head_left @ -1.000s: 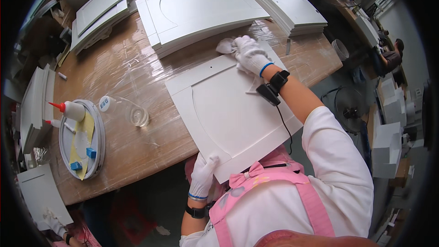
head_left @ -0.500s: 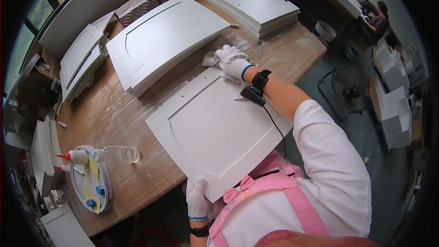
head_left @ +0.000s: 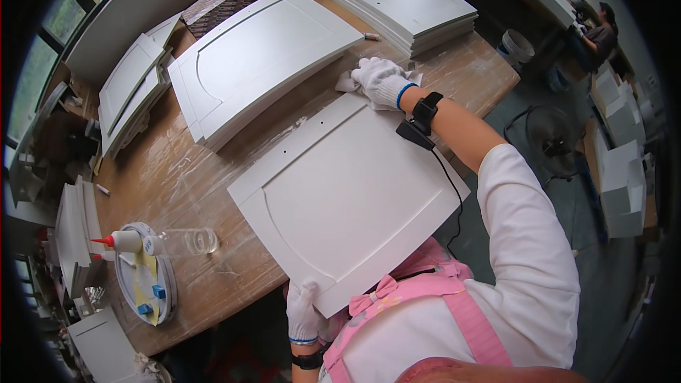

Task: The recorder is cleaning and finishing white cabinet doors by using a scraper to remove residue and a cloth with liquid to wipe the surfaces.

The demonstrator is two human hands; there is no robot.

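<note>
A white cabinet door panel (head_left: 347, 198) with a recessed, curved field lies slanted across the table's near edge, close to my body. My left hand (head_left: 305, 312), in a white knit glove, grips its lower left corner, the thumb on top and the other fingers hidden beneath. At the panel's far right corner my right hand (head_left: 383, 84), gloved too, is closed round a white cloth (head_left: 347, 84). Part of the cloth shows on either side of the fingers.
Stacked white panels (head_left: 262, 57) stand beyond, with another stack (head_left: 401, 0) at the far right. At left, a round tray (head_left: 169, 291) bears a red-tipped glue bottle (head_left: 126, 241); a clear bottle (head_left: 202, 241) lies beside it. A floor fan (head_left: 553, 142) stands right; a person (head_left: 603, 35) works beyond.
My right hand has slid a little to the right with the cloth, along the panel's far edge. The left hand keeps its hold on the corner. The view has shifted slightly.
</note>
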